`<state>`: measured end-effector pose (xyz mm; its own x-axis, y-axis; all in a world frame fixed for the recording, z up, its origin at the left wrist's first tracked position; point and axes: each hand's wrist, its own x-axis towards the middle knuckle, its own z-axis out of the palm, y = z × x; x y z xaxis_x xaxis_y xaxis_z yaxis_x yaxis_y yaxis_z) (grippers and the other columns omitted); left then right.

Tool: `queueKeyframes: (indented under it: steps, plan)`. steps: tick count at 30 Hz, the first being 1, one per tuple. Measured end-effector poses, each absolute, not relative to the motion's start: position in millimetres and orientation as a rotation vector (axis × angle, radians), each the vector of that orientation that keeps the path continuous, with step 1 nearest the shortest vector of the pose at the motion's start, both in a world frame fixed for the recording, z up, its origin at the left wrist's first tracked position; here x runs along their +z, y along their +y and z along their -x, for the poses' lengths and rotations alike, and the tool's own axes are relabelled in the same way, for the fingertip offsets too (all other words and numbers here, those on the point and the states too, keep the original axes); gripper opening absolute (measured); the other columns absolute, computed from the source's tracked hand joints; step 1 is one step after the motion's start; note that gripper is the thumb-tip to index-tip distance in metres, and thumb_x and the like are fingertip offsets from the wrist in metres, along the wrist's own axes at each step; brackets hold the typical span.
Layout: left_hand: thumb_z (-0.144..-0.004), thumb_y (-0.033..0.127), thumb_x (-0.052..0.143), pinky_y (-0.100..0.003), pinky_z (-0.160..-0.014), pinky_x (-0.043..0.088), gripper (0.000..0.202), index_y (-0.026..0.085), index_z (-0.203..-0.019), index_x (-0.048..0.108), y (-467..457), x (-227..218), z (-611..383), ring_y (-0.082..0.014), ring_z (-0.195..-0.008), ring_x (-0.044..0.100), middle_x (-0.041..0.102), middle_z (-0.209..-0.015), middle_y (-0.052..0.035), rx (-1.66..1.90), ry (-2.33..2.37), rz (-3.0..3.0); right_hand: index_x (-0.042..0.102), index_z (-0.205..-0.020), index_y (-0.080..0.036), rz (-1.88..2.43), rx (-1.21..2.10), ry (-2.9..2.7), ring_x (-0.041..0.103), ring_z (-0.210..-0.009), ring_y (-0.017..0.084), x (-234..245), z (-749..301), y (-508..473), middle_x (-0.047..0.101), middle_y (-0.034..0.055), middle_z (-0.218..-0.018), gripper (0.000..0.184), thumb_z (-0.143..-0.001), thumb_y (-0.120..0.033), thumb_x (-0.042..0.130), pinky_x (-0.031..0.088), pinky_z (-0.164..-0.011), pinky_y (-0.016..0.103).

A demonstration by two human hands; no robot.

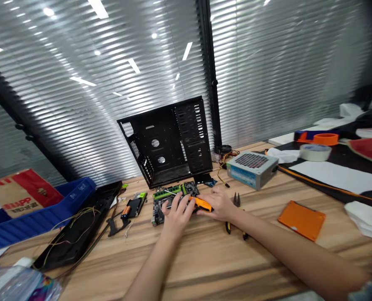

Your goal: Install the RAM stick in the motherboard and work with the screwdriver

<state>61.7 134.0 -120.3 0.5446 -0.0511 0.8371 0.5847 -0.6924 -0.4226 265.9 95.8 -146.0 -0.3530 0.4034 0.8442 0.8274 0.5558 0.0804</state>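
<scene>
A green motherboard [170,196] lies flat on the wooden table [204,255], just in front of an empty black computer case [173,142] that stands open. My left hand [177,214] rests on the board with its fingers curled over its middle. My right hand [219,205] is beside it, closed around an orange-handled tool [201,203] whose tip points at the board. What the left fingers press on is hidden.
A grey power supply [251,168] with loose wires sits right of the case. Pliers [236,209] lie by my right wrist and an orange pad [301,219] further right. A black side panel [79,225], blue bins [41,213] and a small battery [126,210] are left. Tape rolls [315,152] stand far right.
</scene>
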Motion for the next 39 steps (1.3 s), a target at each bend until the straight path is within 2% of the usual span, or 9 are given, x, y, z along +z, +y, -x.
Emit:
queueKeyframes:
  steps: [4,9,14,19,23,32,39]
  plan:
    - [-0.091,0.021,0.059,-0.041,-0.108,0.011,0.012,0.024,-0.095,0.069,132.2,-118.7,-60.8,-0.0199,-0.104,0.063,0.074,-0.103,-0.0012,-1.145,-0.38,2.108,0.064,-0.11,-0.012,0.951,-0.652,-1.993,0.064,-0.063,0.018,-147.1,-265.5,96.1,0.074,0.0107,-0.085,0.051,-0.09,-0.058,0.051,0.039,-0.068,0.035]
    - [-0.093,0.018,0.053,-0.042,-0.107,0.012,0.017,0.023,-0.098,0.069,129.9,-117.7,-59.6,-0.0198,-0.105,0.063,0.074,-0.102,-0.0019,-1.096,-0.351,2.139,0.064,-0.109,-0.013,0.959,-0.587,-2.002,0.065,-0.064,0.018,-146.8,-265.3,95.7,0.074,0.0102,-0.084,0.05,-0.088,-0.058,0.053,0.039,-0.07,0.035]
    - [-0.096,0.02,0.049,-0.043,-0.106,0.012,0.02,0.022,-0.094,0.069,129.6,-117.1,-60.5,-0.0198,-0.104,0.063,0.074,-0.101,-0.0008,-1.102,-0.332,2.129,0.063,-0.11,-0.013,0.973,-0.578,-1.979,0.066,-0.068,0.019,-145.2,-264.3,94.8,0.075,0.0105,-0.086,0.046,-0.088,-0.054,0.055,0.039,-0.073,0.036]
    - [-0.093,0.019,0.053,-0.043,-0.106,0.012,0.017,0.024,-0.093,0.069,128.4,-114.0,-60.2,-0.0195,-0.106,0.062,0.074,-0.101,0.0007,-1.083,-0.332,2.122,0.059,-0.12,-0.013,0.98,-0.556,-1.977,0.067,-0.073,0.021,-142.8,-264.3,92.7,0.074,0.0128,-0.098,0.057,-0.085,-0.058,0.057,0.04,-0.075,0.037]
    - [-0.093,0.018,0.053,-0.042,-0.106,0.012,0.017,0.024,-0.092,0.068,127.9,-112.0,-59.3,-0.0193,-0.106,0.061,0.074,-0.102,0.0032,-1.101,-0.335,2.117,0.057,-0.125,-0.012,1.024,-0.538,-1.98,0.066,-0.069,0.021,-141.9,-264.5,91.2,0.073,0.014,-0.104,0.066,-0.082,-0.062,0.059,0.041,-0.074,0.038]
    - [-0.094,0.016,0.05,-0.044,-0.107,0.012,0.021,0.024,-0.089,0.068,131.3,-114.3,-58.3,-0.0202,-0.106,0.061,0.074,-0.104,0.0036,-1.124,-0.338,2.087,0.055,-0.13,-0.014,0.933,-0.577,-1.951,0.067,-0.071,0.019,-144.6,-265.2,93.9,0.075,0.0098,-0.091,0.057,-0.087,-0.051,0.059,0.038,-0.072,0.036]
    - [-0.093,0.018,0.052,-0.043,-0.109,0.009,0.018,0.025,-0.092,0.069,130.5,-116.2,-58.4,-0.0197,-0.107,0.061,0.073,-0.105,0.0025,-1.104,-0.356,2.094,0.061,-0.122,-0.014,0.925,-0.644,-1.938,0.064,-0.066,0.016,-139.6,-264.5,91.9,0.074,0.0068,-0.082,0.052,-0.084,-0.05,0.062,0.035,-0.069,0.035]
